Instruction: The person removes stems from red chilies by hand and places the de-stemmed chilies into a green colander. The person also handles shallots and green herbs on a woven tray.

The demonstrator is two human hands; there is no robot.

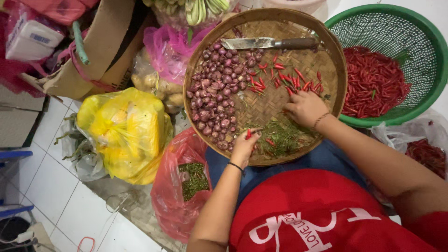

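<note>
Red chili (pixel 248 134) pinched between the fingertips of the left hand (pixel 244 145), over the near rim of the round woven tray (pixel 268 109). Green stems (pixel 283 136) lie just right of this grip, shallots (pixel 217 88) beyond it. Right hand (pixel 305 107) rests palm down, fingers loosely curled among scattered chilies (pixel 284 79), holding nothing visible. Knife (pixel 270 44) lies at the tray's far edge; green basket (pixel 396 60) stands right.
</note>
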